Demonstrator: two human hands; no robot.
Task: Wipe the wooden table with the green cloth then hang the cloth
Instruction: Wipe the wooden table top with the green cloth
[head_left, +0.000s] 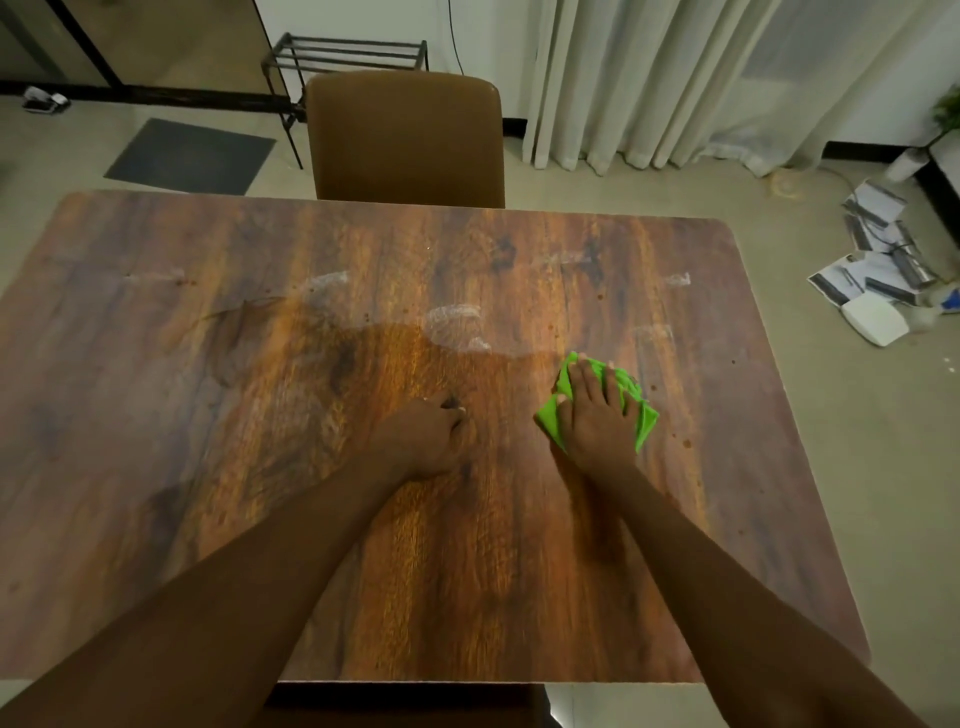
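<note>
My right grip (597, 415) lies flat on the green cloth (645, 422), palm down, fingers (584, 379) straight & spread, pressing it onto the desk (208, 415). Nothing is curled round it: the grip is apart, not clamped. Cloth is bunched under the palm. Green shows past the fingertips on the far side, as a corner on the thumb side & as a wider flap on the little-finger side. It sits on the right half of the desk, approx midway btwn near & far edges, well in from the right edge.

My left grip (423, 439) is left of the cloth, apart from it, near the desk's ctr. Fingers are tucked under into a fist, knuckles down on the wood, holding nothing. It's slightly blurred, so I can't make out the thumb.

Just beyond the cloth, toward the far side, pale whitish smears (457, 317) lie on the wood, w/ fainter ones further back to left & right. A few small dark spots (687, 443) dot the surface right of the cloth.

Beyond the far edge: a brown chair (405, 135) up against the desk, a black metal rack (348, 54) behind it, a dark mat (192, 156) on the floor to the left, pale curtains (649, 78) to the right. On the floor off the desk's right side: scattered papers (878, 260) & a white box (875, 322).
</note>
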